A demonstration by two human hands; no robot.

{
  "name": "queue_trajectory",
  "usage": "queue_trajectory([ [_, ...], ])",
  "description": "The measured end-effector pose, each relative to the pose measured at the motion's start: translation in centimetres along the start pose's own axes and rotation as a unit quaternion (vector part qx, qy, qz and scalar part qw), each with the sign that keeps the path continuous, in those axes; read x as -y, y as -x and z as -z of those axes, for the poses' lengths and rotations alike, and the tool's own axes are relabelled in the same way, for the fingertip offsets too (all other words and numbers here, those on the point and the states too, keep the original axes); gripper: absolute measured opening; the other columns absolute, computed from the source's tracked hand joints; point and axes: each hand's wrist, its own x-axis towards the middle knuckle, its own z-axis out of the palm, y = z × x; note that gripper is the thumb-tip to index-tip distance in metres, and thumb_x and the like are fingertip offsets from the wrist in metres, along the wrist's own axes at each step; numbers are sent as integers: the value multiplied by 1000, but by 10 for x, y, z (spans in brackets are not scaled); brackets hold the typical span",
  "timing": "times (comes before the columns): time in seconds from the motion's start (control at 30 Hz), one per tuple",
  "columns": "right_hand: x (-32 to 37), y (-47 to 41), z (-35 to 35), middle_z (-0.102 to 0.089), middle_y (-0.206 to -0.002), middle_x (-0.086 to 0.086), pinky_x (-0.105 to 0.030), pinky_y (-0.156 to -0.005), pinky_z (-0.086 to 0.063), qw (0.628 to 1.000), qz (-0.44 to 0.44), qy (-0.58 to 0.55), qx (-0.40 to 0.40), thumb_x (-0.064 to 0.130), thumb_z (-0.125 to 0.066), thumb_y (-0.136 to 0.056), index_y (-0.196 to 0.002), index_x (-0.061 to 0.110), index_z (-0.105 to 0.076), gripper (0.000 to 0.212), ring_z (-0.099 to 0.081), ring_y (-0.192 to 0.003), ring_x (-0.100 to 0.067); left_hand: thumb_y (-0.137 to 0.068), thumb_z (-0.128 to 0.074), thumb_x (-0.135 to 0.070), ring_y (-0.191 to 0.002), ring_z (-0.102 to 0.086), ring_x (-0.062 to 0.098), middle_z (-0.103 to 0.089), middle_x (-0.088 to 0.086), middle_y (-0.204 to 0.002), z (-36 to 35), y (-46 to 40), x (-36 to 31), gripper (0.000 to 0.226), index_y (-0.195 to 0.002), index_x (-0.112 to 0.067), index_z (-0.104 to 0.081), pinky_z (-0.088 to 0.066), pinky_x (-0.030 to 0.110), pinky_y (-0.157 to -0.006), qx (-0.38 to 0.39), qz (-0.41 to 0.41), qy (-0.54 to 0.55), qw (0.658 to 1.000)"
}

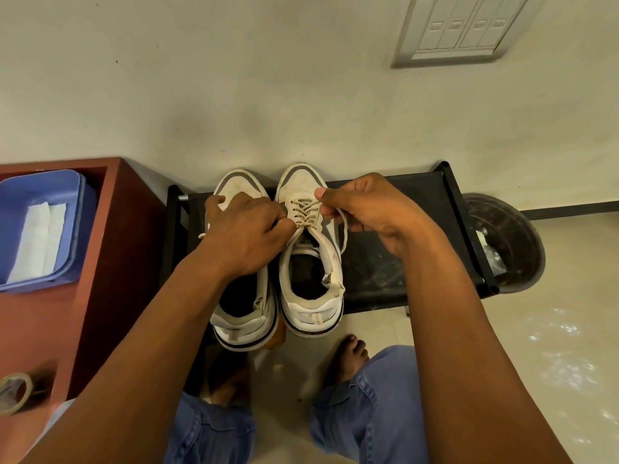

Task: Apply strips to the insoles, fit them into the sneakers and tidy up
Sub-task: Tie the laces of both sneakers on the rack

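Observation:
Two white sneakers stand side by side, toes to the wall, on a black shoe rack (402, 195). My left hand (244, 236) lies over the left sneaker (241, 309) and pinches a lace end of the right sneaker (311, 286) at its tongue. My right hand (365, 209) pinches the other lace end of the right sneaker and holds it out to the right. Dark insoles show inside both shoe openings.
A red-brown cabinet (110, 249) stands at the left, bearing a blue tray (77, 229) with white strips and a tape roll (13, 391). A dark round bin (512, 236) sits right of the rack. My bare feet and jeans are below; a switch panel (469, 25) is on the wall.

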Motion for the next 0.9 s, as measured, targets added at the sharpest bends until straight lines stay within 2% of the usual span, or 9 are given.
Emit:
queue_trajectory([
  [0.13, 3, 0, -3, -80, -91, -6, -34, -83, -52, 999, 0, -47, 2, 36, -74, -91, -84, 12, -80, 25, -67, -83, -15, -92, -27, -45, -94, -53, 18, -56, -9, -74, 0, -2, 2, 42, -63, -24, -50, -21, 53, -106, -31, -9, 11, 999],
  [0.27, 6, 1, -5, -80, -92, -9, -34, -78, -47, 996, -14, -82, 7, 27, -74, -91, -94, 4, -80, 23, -68, -78, -14, -99, -33, -61, -88, -57, 12, -59, -12, -66, 2, -2, 4, 55, -63, -28, -60, -19, 57, -110, -59, -11, 21, 998],
  [0.4, 9, 2, -5, -80, -92, -7, -34, -80, -46, 996, -27, -89, -2, 24, -73, -92, -100, 3, -78, 23, -72, -77, -13, -82, -30, -79, -87, -57, 10, -62, -10, -64, 3, -1, 4, 63, -61, -29, -62, -20, 56, -107, -36, -8, -24, 999],
  [0.53, 9, 3, -4, -80, -94, -7, -37, -89, -53, 995, -37, -87, -15, 21, -74, -90, -103, 4, -78, 22, -74, -87, -21, -76, -34, -80, -89, -57, 7, -65, -12, -66, 4, -2, 7, 59, -57, -31, -62, -20, 55, -107, -13, -9, -28, 999],
  [0.6, 10, 4, -5, -80, -94, -7, -41, -97, -54, 996, -38, -78, -20, 23, -73, -91, -102, 3, -78, 23, -75, -94, -24, -80, -44, -71, -85, -57, 4, -64, -14, -66, 4, -3, 10, 50, -57, -31, -62, -21, 58, -112, -17, -6, 19, 1000],
  [0.7, 9, 3, -5, -80, -94, -9, -37, -89, -54, 995, -37, -88, -20, 22, -73, -91, -101, 2, -78, 23, -73, -87, -22, -89, -57, -59, -82, -61, 0, -68, -17, -67, 6, -4, 13, 38, -65, -31, -69, -36, 58, -109, -58, 5, 162, 985],
  [0.77, 10, 3, -6, -80, -94, -9, -35, -83, -49, 995, -37, -96, -16, 22, -73, -92, -101, 2, -78, 24, -72, -83, -19, -92, -68, -49, -78, -67, 5, -72, -13, -69, 9, -2, 9, 36, -64, -27, -73, -50, 45, -97, -78, 10, 301, 950],
  [0.8, 10, 3, -7, -80, -94, -10, -34, -82, -47, 994, -37, -98, -14, 23, -72, -92, -101, 1, -78, 24, -71, -82, -18, -93, -71, -42, -78, -70, 9, -74, -8, -70, 11, -1, 6, 34, -64, -24, -74, -52, 38, -91, -89, 6, 360, 929],
  [0.9, 11, 4, -8, -79, -95, -11, -35, -81, -46, 994, -34, -107, -9, 22, -71, -93, -104, -1, -77, 26, -72, -79, -18, -92, -74, -29, -90, -75, 19, -79, 3, -83, 14, -2, -3, 22, -76, -14, -80, -55, 29, -89, -119, 15, 466, 877],
])
